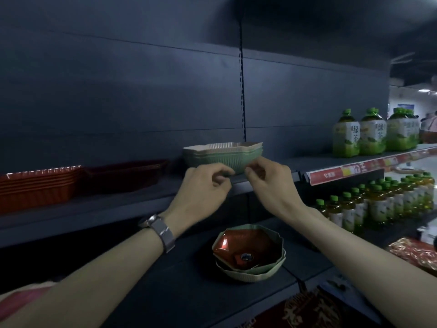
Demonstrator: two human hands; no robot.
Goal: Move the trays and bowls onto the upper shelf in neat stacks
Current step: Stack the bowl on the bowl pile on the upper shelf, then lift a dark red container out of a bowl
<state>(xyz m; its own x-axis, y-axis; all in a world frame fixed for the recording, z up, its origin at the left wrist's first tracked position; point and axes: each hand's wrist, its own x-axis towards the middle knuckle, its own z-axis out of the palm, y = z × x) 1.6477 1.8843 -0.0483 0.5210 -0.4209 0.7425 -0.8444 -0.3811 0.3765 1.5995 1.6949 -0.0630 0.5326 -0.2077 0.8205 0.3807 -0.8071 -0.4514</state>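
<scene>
A stack of ribbed bowls [223,153], green below and pale on top, stands on the upper shelf [123,200] near its front edge. My left hand [203,185] and my right hand [267,183] grip the bottom of the stack from either side, fingers curled at its base. Left of it on the same shelf sit a stack of red trays [35,188] and a dark red tray [125,174]. On the lower shelf [179,280], another stack of green bowls [248,254] holds a red-lined bowl on top.
Large green tea bottles [369,136] stand on the upper shelf at right, behind a red price strip [354,171]. Several smaller bottles [378,204] fill the shelf below. Red packaged goods [416,254] lie at the lower right.
</scene>
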